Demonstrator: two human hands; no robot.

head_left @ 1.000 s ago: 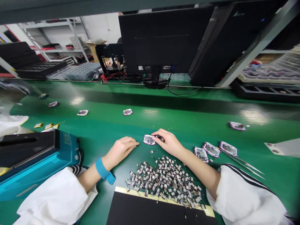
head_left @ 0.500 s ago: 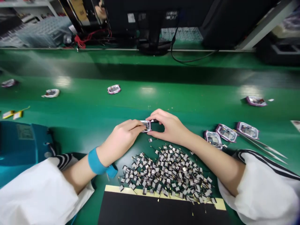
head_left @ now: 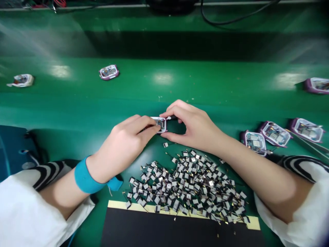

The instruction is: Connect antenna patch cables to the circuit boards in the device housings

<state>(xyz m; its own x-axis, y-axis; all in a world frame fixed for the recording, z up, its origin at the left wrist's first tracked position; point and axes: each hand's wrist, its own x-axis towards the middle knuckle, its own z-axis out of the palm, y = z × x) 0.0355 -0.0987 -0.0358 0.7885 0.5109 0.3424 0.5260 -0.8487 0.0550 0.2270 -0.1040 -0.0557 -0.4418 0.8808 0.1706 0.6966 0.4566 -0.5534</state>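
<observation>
A small white-rimmed device casing [head_left: 162, 125] with a circuit board inside lies between my hands at the middle of the green bench. My left hand [head_left: 131, 140], with a teal band at its wrist, has its thumb and fingertips pressed into the casing's left part. Thumb and index finger of my right hand [head_left: 191, 125] grip the casing's right end at its upper and lower corners. Just nearer to me lies a pile of small grey-and-black parts with thin leads [head_left: 190, 185]. One such part [head_left: 165, 145] sits apart, just below the casing.
Three open casings [head_left: 276, 133] lie by my right forearm, with tweezers [head_left: 311, 144] beside them. Farther back are a purple-rimmed casing [head_left: 109, 72], a white one [head_left: 23, 80] and another at right [head_left: 317, 85]. A black mat [head_left: 180, 230] is in front; a blue box [head_left: 12, 151] stands left.
The view has tilted down and come closer, so the monitor and shelf have mostly left the picture. Both hands keep much the same hold on the casing.
</observation>
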